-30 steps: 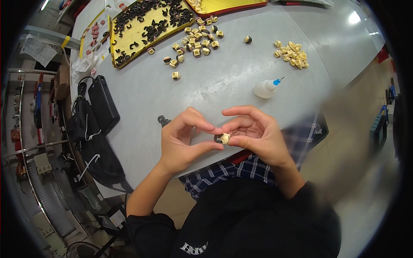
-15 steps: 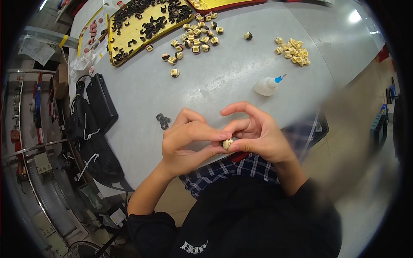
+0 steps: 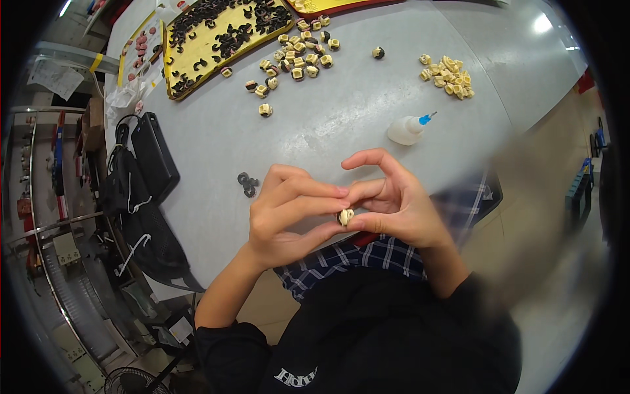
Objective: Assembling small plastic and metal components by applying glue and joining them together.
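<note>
Between my two hands, just past the table's near edge, is a small cream-and-black piece (image 3: 346, 217). The fingertips and thumb of my left hand (image 3: 289, 213) pinch it from the left. From the other side, the thumb and index finger of my right hand (image 3: 397, 207) close on it too, with another finger raised and curled. My fingers cover part of the piece. Left of my hands lie a few small black C-shaped parts (image 3: 248, 184). Beyond my right hand stands a white squeeze bottle (image 3: 405, 131) with a blue needle tip.
Assembled cream-and-black pieces (image 3: 298, 62) are scattered at the far middle. A pile of cream parts (image 3: 451, 79) lies far right. The yellow tray (image 3: 200, 49) at far left carries black C-shaped parts. A black box-shaped device (image 3: 155, 149) with cables sits along the left edge.
The pinched piece has turned slightly, showing more of its cream side. My left fingers have shifted a little around it, and my right hand's raised finger has lifted slightly.
</note>
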Tool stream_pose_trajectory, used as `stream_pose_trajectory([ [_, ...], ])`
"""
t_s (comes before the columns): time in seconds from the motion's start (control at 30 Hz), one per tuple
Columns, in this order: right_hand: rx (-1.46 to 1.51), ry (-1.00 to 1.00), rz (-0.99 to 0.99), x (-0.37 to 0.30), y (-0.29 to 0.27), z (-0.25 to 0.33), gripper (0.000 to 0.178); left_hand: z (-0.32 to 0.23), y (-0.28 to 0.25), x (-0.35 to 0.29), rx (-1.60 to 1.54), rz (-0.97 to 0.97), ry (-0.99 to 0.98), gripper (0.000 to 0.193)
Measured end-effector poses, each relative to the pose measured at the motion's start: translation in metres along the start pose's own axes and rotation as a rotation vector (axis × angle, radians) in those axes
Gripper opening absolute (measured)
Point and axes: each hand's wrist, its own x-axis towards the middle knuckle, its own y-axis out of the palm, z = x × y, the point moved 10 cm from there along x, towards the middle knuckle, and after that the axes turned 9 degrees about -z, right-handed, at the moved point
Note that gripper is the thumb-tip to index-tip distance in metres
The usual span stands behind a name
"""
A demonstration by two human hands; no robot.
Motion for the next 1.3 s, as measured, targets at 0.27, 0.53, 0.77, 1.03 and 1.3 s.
stream_pose_trajectory([
  [0.27,-0.535,-0.630,-0.222,-0.022,0.000,0.021,0.042,0.072,-0.038,-0.013,0.079,-0.355,-0.599,0.022],
  [0.53,-0.486,-0.650,-0.243,-0.019,0.000,0.023,0.030,0.058,-0.030,-0.006,-0.585,-0.318,-0.618,0.018],
  [0.77,-0.525,-0.662,-0.225,-0.021,0.000,0.021,0.027,0.049,-0.020,-0.009,-0.902,-0.195,-0.550,0.023],
  [1.03,-0.531,-0.700,-0.224,-0.023,0.000,0.023,0.028,0.041,-0.016,-0.010,-0.924,-0.107,-0.448,0.027],
  [1.3,-0.551,-0.755,-0.244,-0.022,0.000,0.026,0.030,0.063,-0.039,-0.005,-0.374,-0.337,-0.528,0.027],
])
